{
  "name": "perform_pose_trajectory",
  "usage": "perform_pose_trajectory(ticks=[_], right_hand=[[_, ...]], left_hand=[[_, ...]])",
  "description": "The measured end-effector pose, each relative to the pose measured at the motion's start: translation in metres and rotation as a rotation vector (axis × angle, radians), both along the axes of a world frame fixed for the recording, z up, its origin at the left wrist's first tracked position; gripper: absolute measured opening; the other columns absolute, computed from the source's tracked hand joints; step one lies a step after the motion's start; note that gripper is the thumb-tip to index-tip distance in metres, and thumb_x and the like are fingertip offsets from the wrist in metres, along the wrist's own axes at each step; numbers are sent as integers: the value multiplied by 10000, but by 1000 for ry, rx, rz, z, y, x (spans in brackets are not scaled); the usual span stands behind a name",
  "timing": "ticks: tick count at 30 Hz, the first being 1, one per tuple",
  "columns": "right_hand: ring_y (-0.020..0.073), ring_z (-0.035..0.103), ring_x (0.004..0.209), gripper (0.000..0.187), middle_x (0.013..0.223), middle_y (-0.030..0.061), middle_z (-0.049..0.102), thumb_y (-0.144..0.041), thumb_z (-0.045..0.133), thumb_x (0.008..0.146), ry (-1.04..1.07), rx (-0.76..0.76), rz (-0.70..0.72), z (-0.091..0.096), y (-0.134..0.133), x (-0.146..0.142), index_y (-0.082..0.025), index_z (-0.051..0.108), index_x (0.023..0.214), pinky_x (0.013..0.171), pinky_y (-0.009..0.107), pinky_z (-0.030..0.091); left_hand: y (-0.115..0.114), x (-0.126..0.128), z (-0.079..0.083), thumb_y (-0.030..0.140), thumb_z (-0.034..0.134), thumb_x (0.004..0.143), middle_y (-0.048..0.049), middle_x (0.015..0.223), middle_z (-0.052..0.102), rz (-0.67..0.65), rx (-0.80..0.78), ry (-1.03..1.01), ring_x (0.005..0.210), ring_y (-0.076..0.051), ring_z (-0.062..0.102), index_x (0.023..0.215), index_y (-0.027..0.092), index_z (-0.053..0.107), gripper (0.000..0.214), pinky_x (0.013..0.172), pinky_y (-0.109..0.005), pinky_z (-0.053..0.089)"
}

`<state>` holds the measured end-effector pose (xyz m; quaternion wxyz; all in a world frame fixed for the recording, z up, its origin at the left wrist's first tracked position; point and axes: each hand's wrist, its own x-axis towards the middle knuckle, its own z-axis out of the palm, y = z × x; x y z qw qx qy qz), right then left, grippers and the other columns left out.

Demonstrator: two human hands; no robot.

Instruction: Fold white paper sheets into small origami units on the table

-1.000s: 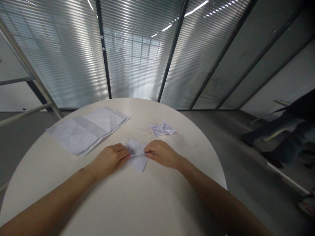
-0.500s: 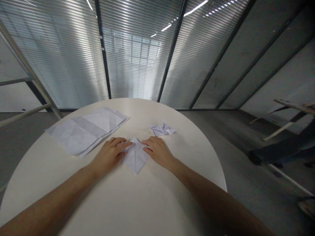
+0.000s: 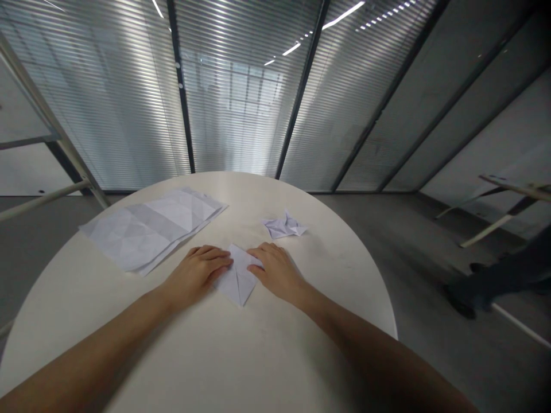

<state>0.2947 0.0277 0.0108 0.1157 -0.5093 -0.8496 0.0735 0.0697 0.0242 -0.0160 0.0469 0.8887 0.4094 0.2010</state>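
Head view: find folded paper (image 3: pixel 238 284) flat on round white table (image 3: pixel 215 355), between left hand (image 3: pixel 198 271) and right hand (image 3: pixel 275 269), crease down its middle; note left hand palm down, fingers close together and loosely bent, laid over the paper's left side; note right hand likewise half-curled, fingertips on the right side; cannot tell whether pinching or merely pressing. Record also pointed folded piece (image 3: pixel 283 228) just beyond right hand; overlapping creased sheets (image 3: pixel 146 232) beyond left hand; person's leg (image 3: pixel 503 275) well apart at right.

Bare forearms (image 3: pixel 112 338) angle inward, left hand (image 3: pixel 198 275) and right hand (image 3: pixel 278 269) near each other, fingers (image 3: pixel 218 263) gently bent.
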Motion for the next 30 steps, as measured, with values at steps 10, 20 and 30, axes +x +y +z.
perform_pose_trajectory(ticks=[10, 20, 30], right_hand=[[208, 602, 962, 358, 1001, 37, 674, -247, 638, 785, 59, -171, -107, -3, 14, 3, -249, 586, 1139, 839, 362, 357], [199, 580, 917, 222, 961, 26, 648, -261, 692, 689, 141, -185, -176, -6, 22, 4, -222, 630, 899, 769, 329, 357], [114, 584, 666, 180, 718, -31, 649, -149, 642, 727, 464, -129, -79, -8, 21, 7, -213, 638, 895, 663, 243, 407]], left_hand=[[1, -1, -6, 280, 519, 879, -82, 1220, 581, 40, 4, -93, 1109, -246, 511, 1125, 271, 635, 272, 930, -432, 421], [3, 0, -4, 275, 509, 876, -79, 1204, 608, 42, -28, -85, 1080, -244, 531, 1091, 234, 631, 251, 938, -423, 416], [0, 1, 1, 285, 576, 798, -29, 876, 640, 248, -260, -464, 749, -156, 614, 1123, 200, 486, 348, 682, -281, 505]])
